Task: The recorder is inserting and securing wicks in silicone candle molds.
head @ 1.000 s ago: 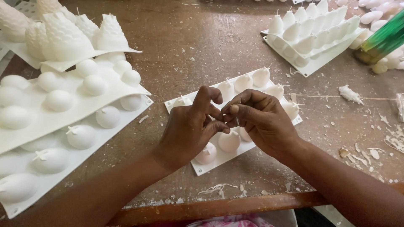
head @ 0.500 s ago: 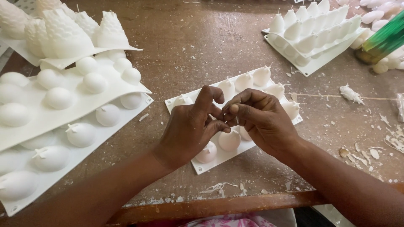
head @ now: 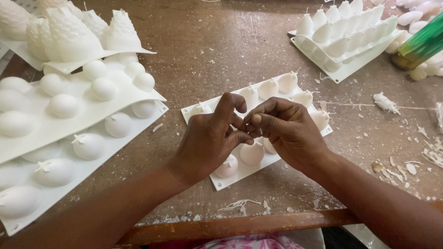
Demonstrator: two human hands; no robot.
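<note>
A white silicone mould [head: 220, 180] with rows of rounded, pointed bumps lies on the brown table in front of me. Both my hands hover over its middle. My left hand [head: 207, 140] and my right hand [head: 293, 131] meet fingertip to fingertip in a tight pinch just above the mould. A thin white thread [head: 364, 104] runs from the mould's right side across the table; the piece between my fingers is too small to see clearly. Several bumps have short thread ends sticking out of their tips.
Larger white moulds [head: 92, 117] with round bumps are stacked at the left, with textured cone-shaped ones [head: 69, 32] behind. Another white mould [head: 344, 39] sits at the upper right beside a green bundle [head: 422, 44]. Wax scraps [head: 415, 159] litter the right. The table's wooden edge [head: 230, 226] is near me.
</note>
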